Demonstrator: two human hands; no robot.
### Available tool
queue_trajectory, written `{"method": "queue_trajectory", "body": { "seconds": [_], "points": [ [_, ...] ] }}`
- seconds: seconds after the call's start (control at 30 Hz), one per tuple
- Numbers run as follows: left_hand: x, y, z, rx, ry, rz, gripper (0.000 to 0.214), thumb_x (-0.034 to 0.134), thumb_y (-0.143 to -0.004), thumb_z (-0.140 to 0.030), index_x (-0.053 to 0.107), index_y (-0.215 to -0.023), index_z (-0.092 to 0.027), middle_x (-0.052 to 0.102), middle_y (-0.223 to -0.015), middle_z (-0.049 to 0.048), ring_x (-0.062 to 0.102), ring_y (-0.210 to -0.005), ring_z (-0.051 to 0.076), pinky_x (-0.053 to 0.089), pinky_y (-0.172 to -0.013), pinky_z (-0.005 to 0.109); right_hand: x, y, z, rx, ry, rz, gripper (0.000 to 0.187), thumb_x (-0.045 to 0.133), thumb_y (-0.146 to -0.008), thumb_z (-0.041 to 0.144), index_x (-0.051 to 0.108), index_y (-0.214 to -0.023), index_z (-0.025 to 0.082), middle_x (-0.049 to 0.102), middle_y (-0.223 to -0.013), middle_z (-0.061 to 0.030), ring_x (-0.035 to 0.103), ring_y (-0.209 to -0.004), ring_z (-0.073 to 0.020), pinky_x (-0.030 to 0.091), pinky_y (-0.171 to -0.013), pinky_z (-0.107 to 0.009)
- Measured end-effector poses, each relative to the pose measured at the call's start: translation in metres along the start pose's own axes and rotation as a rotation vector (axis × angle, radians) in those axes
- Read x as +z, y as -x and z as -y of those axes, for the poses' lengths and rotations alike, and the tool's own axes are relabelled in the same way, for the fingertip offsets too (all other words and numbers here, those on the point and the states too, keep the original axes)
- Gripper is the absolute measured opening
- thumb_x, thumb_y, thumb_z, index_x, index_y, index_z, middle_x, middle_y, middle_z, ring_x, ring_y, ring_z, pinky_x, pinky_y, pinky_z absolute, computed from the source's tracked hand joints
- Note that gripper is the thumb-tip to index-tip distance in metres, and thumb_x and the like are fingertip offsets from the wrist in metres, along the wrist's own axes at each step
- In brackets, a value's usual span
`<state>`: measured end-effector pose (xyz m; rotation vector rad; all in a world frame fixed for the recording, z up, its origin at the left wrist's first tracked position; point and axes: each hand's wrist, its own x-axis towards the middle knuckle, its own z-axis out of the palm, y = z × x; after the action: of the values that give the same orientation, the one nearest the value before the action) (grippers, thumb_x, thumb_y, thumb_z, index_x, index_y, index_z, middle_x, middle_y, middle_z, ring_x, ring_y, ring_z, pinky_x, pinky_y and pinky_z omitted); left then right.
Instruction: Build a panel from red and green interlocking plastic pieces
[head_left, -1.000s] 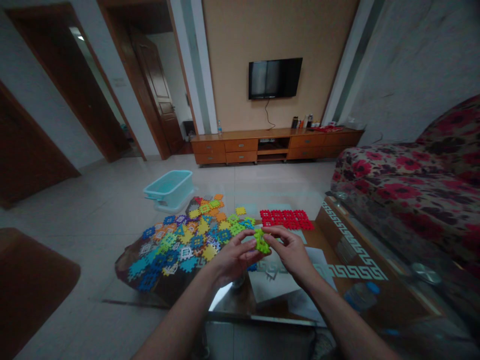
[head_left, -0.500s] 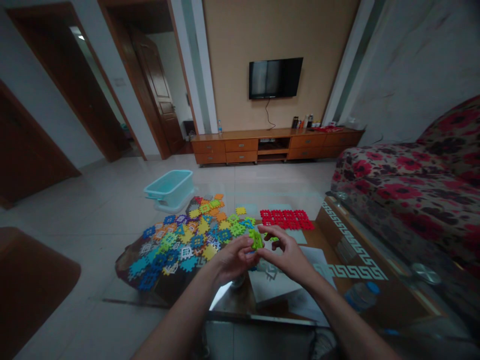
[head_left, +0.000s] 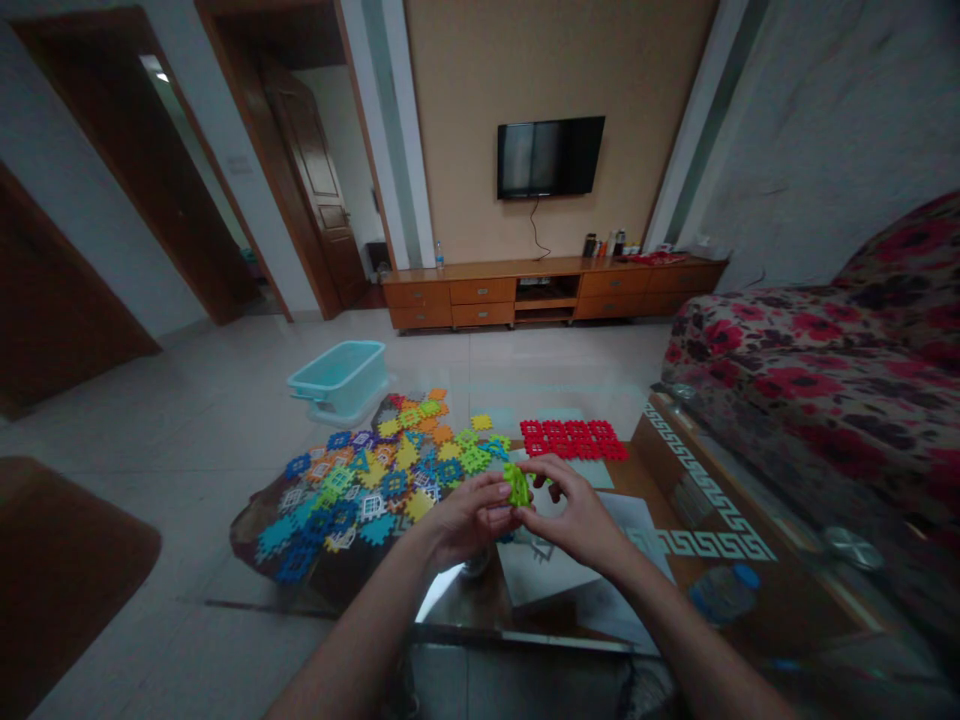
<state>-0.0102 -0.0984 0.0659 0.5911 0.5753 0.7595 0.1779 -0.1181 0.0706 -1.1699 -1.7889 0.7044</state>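
Observation:
Over the near side of the glass table I hold a lime-green piece of interlocking plastic tiles (head_left: 517,485), tilted up on edge. My left hand (head_left: 472,515) pinches it from the left with thumb and fingers. From the right, the thumb and fingertips of my right hand (head_left: 574,510) close on its other edge. Just left of my hands spreads a pile of mixed-colour interlocking tiles (head_left: 394,483), blue, yellow, orange, white and green. Beyond my right hand lies a flat panel of red tiles (head_left: 574,439) joined together.
A turquoise plastic tub (head_left: 341,380) stands beyond the pile on the left. White papers or a box (head_left: 555,575) lie below my hands, and a blue-capped bottle (head_left: 724,592) is at the right. A flowered sofa (head_left: 817,350) borders the right side.
The green piece has turned slightly and shifted a little to the right. My right fingertips have closed in on it, while my left hand keeps its grip.

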Motion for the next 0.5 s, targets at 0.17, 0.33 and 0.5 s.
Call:
{"method": "queue_trajectory", "body": {
  "seconds": [0.17, 0.33, 0.5],
  "points": [
    [-0.0011, 0.0009, -0.0002, -0.014, -0.009, 0.005, 0.037, 0.082, -0.073, -0.02, 0.06, -0.102, -0.013, 0.068, -0.094, 0.0081, 0.069, -0.088, 0.017, 0.049, -0.087, 0.028, 0.0001, 0.0004, 0.0013, -0.001, 0.008, 0.005, 0.045, 0.07, -0.071, 0.019, 0.063, -0.115, 0.025, 0.062, -0.108, -0.0051, 0.058, -0.085, -0.0181, 0.045, -0.065, -0.03],
    [-0.0045, 0.0007, 0.0008, -0.033, -0.005, 0.039, 0.032, 0.079, -0.076, -0.021, 0.062, -0.102, -0.013, 0.07, -0.094, 0.0089, 0.07, -0.085, 0.018, 0.05, -0.088, 0.03, 0.0013, 0.0007, 0.0013, -0.029, 0.027, -0.008, 0.043, 0.069, -0.069, 0.017, 0.063, -0.111, 0.024, 0.063, -0.107, -0.005, 0.058, -0.088, -0.0191, 0.046, -0.067, -0.031],
    [-0.0055, -0.0009, 0.0002, -0.125, 0.054, -0.017, 0.035, 0.071, -0.082, -0.032, 0.062, -0.109, -0.012, 0.073, -0.092, 0.0112, 0.071, -0.081, 0.019, 0.051, -0.083, 0.031, 0.0028, 0.0014, 0.0015, -0.07, 0.037, -0.032, 0.042, 0.069, -0.068, 0.017, 0.062, -0.11, 0.024, 0.063, -0.109, -0.0057, 0.059, -0.094, -0.0207, 0.048, -0.074, -0.033]
  ]
}}
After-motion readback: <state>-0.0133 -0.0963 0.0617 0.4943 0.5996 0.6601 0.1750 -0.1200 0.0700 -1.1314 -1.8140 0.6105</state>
